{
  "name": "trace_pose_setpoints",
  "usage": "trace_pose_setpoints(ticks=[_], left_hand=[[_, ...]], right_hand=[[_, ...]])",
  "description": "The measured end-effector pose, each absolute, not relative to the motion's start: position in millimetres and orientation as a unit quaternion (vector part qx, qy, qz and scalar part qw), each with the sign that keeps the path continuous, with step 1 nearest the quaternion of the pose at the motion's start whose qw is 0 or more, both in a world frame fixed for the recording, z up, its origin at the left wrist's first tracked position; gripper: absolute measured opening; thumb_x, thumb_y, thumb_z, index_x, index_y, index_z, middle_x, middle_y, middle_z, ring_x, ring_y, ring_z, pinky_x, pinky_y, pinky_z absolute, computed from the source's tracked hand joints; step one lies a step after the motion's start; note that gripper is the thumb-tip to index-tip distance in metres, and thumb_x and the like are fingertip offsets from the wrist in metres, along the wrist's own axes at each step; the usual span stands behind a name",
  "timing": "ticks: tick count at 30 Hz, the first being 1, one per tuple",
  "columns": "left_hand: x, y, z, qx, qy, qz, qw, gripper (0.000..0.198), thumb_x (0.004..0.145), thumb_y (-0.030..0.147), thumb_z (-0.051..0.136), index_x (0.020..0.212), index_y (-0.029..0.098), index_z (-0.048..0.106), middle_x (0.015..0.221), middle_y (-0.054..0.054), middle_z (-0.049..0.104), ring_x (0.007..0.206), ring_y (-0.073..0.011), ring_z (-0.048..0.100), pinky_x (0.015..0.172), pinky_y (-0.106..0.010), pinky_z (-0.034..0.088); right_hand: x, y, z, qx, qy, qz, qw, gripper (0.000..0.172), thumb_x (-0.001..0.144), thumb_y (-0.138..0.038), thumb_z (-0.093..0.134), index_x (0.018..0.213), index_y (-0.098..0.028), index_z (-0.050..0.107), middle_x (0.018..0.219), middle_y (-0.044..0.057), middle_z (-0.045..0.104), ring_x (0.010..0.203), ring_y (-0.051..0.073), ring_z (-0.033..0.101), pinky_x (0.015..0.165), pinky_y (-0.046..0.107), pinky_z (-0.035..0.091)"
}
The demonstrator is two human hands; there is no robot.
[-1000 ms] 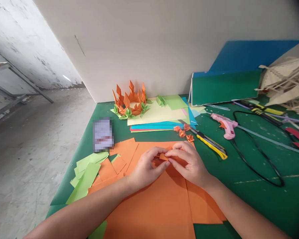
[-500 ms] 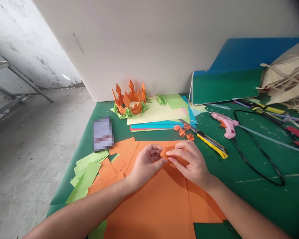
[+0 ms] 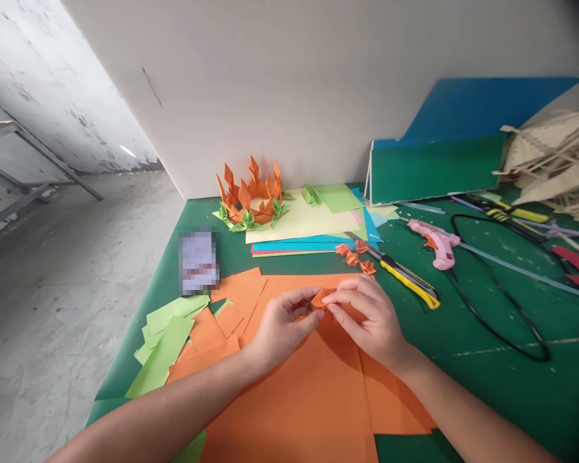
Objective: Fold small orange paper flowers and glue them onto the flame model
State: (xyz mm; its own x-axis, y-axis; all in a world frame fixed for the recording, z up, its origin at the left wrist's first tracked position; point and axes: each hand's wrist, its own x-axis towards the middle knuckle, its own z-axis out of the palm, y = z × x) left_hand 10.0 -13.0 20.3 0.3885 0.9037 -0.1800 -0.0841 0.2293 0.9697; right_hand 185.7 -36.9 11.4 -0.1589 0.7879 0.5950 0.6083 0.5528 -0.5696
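Observation:
Between my fingertips is a small folded piece of orange paper [image 3: 320, 298]. My left hand [image 3: 285, 325] pinches its left side, fingers curled behind it. With thumb and forefinger, my right hand [image 3: 367, 315] grips the right side, hiding part of the folds. Both hands are above large orange sheets [image 3: 299, 399] lying on the green table. Just beyond my right hand sit several small orange folded paper flowers [image 3: 352, 258]. A yellow utility knife [image 3: 408, 280] lies beside them. Farther back stands an orange paper crown [image 3: 251, 199] with green leaves at its base.
Green paper pieces [image 3: 161, 357] and a pixelated flat object [image 3: 199, 260] lie left. Coloured sheets [image 3: 294, 228] are stacked behind, with a folded green piece [image 3: 311, 195] on top. A pink glue gun [image 3: 439, 241], its black cord [image 3: 482, 331] and a green board [image 3: 434, 170] are right.
The left fingers have closed further in around the small orange paper, and it appears tilted flatter. The right hand keeps its pinch. The view has shifted very slightly.

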Motion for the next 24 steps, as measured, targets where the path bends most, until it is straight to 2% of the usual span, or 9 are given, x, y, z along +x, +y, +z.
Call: trace_pose_setpoints(ticks=[4, 8, 24], left_hand=[[9.4, -14.0, 17.2, 0.533, 0.407, 0.364, 0.646, 0.025, 0.077, 0.027, 0.071, 0.101, 0.019, 0.072, 0.095, -0.005, 0.071, 0.075, -0.0145, 0.061, 0.075, -0.029, 0.052], [8.6, -15.5, 12.9, 0.568, 0.402, 0.362, 0.620, 0.022, 0.080, 0.023, 0.067, 0.102, 0.020, 0.071, 0.100, -0.006, 0.070, 0.078, -0.0149, 0.061, 0.076, -0.029, 0.052], [8.3, -12.7, 4.6, 0.638, 0.364, 0.409, 0.541, 0.025, 0.081, 0.012, 0.061, 0.098, 0.023, 0.075, 0.093, -0.005, 0.069, 0.081, -0.0149, 0.063, 0.075, -0.027, 0.052]], right_hand=[[179.8, -38.4, 11.5, -0.490, -0.729, 0.126, 0.461, 0.009, 0.088, -0.018, 0.057, 0.086, -0.026, 0.061, 0.082, 0.002, 0.060, 0.083, 0.020, 0.058, 0.075, 0.036, 0.046], [176.4, -38.4, 11.5, -0.509, -0.710, 0.132, 0.468, 0.011, 0.087, -0.018, 0.055, 0.079, -0.025, 0.055, 0.078, 0.001, 0.058, 0.080, 0.019, 0.056, 0.073, 0.035, 0.044], [174.2, -38.2, 14.1, -0.531, -0.685, 0.161, 0.472, 0.017, 0.084, -0.015, 0.057, 0.071, -0.022, 0.049, 0.073, -0.001, 0.054, 0.073, 0.016, 0.053, 0.068, 0.030, 0.042]])
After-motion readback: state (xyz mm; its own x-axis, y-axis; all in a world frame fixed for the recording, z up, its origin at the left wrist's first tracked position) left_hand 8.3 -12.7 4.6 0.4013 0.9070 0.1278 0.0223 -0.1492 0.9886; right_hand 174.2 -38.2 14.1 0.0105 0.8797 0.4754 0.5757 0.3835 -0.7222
